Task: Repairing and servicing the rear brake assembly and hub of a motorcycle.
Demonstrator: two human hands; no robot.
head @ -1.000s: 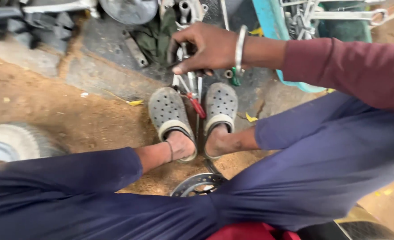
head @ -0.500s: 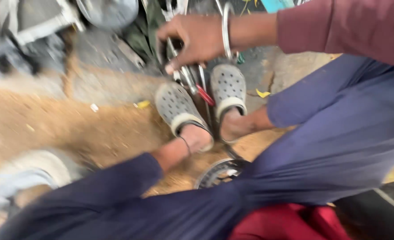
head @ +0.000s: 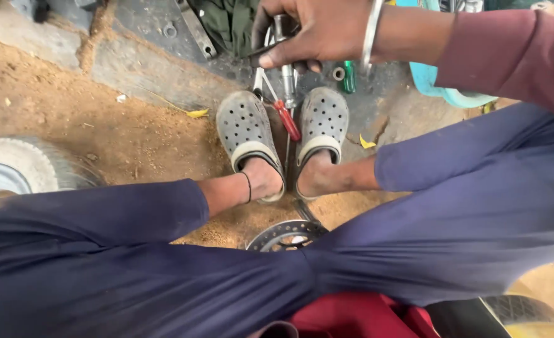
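Observation:
My right hand [head: 317,28], with a metal bangle [head: 371,31] on the wrist and a maroon sleeve behind it, reaches forward over the ground just past my feet. Its fingers are closed around a bundle of slim metal tools [head: 286,75] that hang down between my two grey clogs [head: 245,128]. Red-handled pliers [head: 287,120] lie or hang just below the hand among those tools; whether they are in the grip is unclear. A green-handled screwdriver [head: 349,76] lies on the stone to the right of the hand. My left hand is out of sight.
A brake disc [head: 286,235] lies on the sand between my legs. A tyre [head: 23,164] sits at the left edge. A light-blue tub [head: 446,91], a green cloth [head: 227,22] and a flat metal bar [head: 195,30] lie on the stone slab ahead.
The view swung and moved closer to the feet. My right hand stayed over the tools between the clogs and now grips them from above, with its fingers curled tighter.

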